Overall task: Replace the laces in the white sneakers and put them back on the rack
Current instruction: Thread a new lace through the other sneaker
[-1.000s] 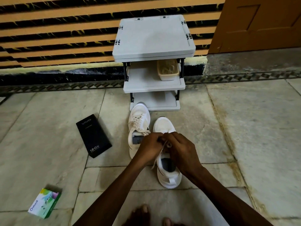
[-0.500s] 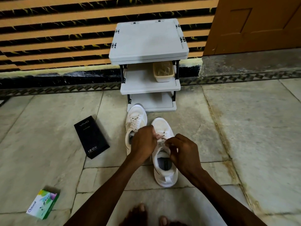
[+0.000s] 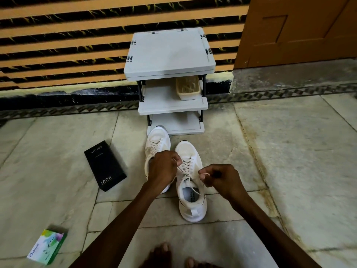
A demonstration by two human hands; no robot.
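Two white sneakers stand side by side on the floor, toes toward a grey three-shelf rack point(image 3: 170, 53). The left sneaker point(image 3: 157, 140) is laced, and my left hand point(image 3: 164, 167) covers its heel end. The right sneaker point(image 3: 191, 200) lies nearer me with its white lace point(image 3: 186, 167) threaded across the eyelets. My left hand pinches one lace end on the shoe's left side. On the shoe's right side, my right hand point(image 3: 220, 178) pinches the other end and holds it out to the side.
A beige basket point(image 3: 188, 88) sits on the rack's middle shelf, right side. A black phone box point(image 3: 105, 165) lies on the floor to the left, and a small green and white carton point(image 3: 47, 246) near the bottom left. My bare toes point(image 3: 164, 252) show at the bottom edge.
My hands were bunched together over the right sneaker's tongue. They have drawn apart, the right hand moving rightward with its lace end, the left staying by the shoe's left side.
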